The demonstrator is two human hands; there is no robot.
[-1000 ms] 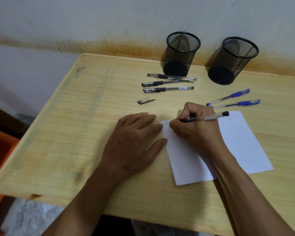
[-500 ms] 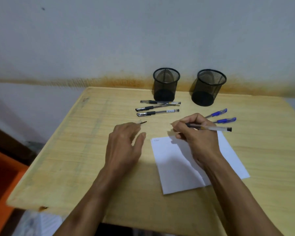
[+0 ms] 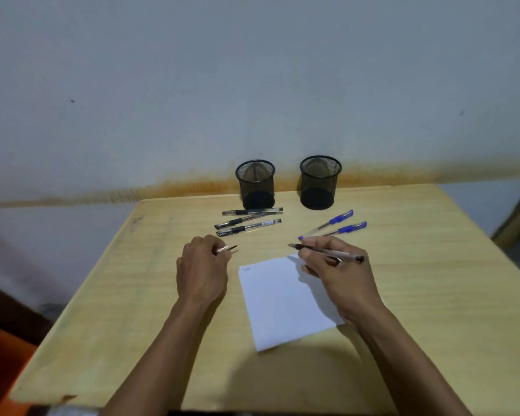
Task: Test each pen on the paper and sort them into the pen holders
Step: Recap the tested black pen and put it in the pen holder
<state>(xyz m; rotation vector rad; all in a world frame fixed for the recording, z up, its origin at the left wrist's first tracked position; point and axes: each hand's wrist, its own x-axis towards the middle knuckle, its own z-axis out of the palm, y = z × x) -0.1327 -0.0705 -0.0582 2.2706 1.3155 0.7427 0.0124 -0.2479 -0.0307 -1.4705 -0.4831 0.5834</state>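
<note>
The right hand (image 3: 336,271) pinches a clear pen with black ink (image 3: 327,252) just above the white sheet of paper (image 3: 282,301) on the pale wooden table (image 3: 418,310). The left hand (image 3: 203,271) pinches a small pen cap (image 3: 227,249). Two black mesh pen holders (image 3: 255,184) stand by the wall

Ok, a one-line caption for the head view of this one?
Right hand holds an uncapped pen above the paper; left hand pinches its cap; both holders empty.
</note>
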